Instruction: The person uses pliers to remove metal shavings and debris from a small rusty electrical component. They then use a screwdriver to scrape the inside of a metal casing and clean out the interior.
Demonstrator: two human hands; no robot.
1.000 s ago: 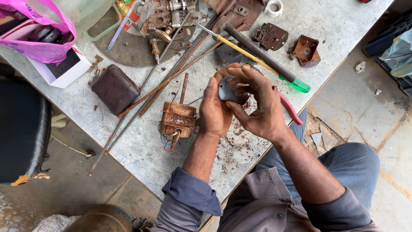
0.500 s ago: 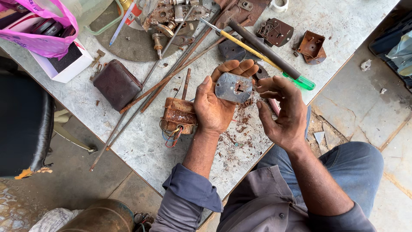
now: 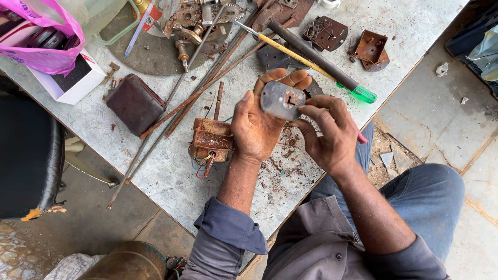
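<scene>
Fingers (image 3: 303, 80) of the left hand (image 3: 257, 127) cradle a small grey metal lock plate (image 3: 282, 100) above the worktop (image 3: 415, 31); the right hand (image 3: 329, 135) pinches its edge, inspecting. Turning it needs firm grip. Rusty motor (image 3: 210, 140) lies beside.

A white box (image 3: 72, 78) sits under a pink bag (image 3: 44, 44), far left.

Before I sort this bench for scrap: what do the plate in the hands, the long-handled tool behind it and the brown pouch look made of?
The small plate, held in the left hand with the right hand touching it, looks like dull grey metal with a cut slot. The tool handle seems translucent green plastic on a dark shaft. The brown pouch looks like worn leather or imitation; I cannot tell which.
</scene>
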